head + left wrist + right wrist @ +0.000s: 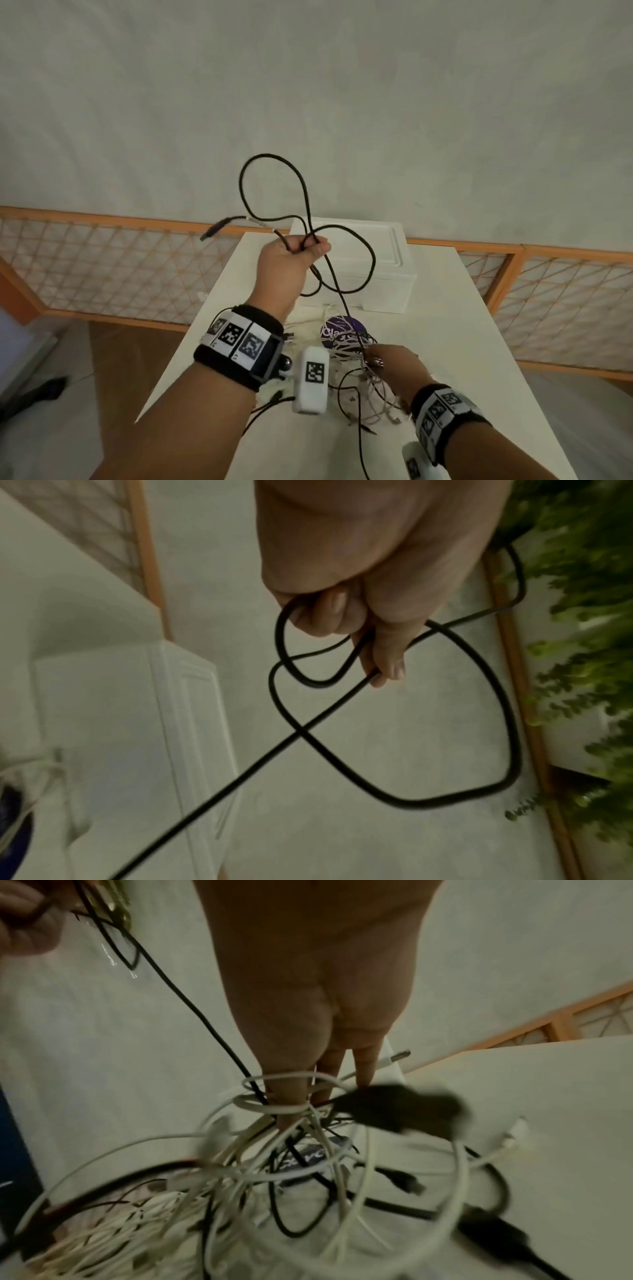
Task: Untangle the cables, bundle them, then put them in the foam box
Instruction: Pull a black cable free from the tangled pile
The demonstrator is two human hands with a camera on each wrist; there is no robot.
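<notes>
**White surface, one black lead half freed**

White surface (445,342) carries the closed foam box (370,274) and, nearer, the cable tangle (359,377). Left hand (284,263) has its grip clamped on black cable (371,267) loops; right hand (397,366) fingers dig into the tangle, grip unclear. Untangling step; next, free the trailing end.

We see a white surface (445,342) with a round purple label (342,330) lying on it. Behind runs an orange-framed lattice screen (102,267) below a pale wall (308,85). Green foliage (582,615) shows in our left wrist view.
</notes>
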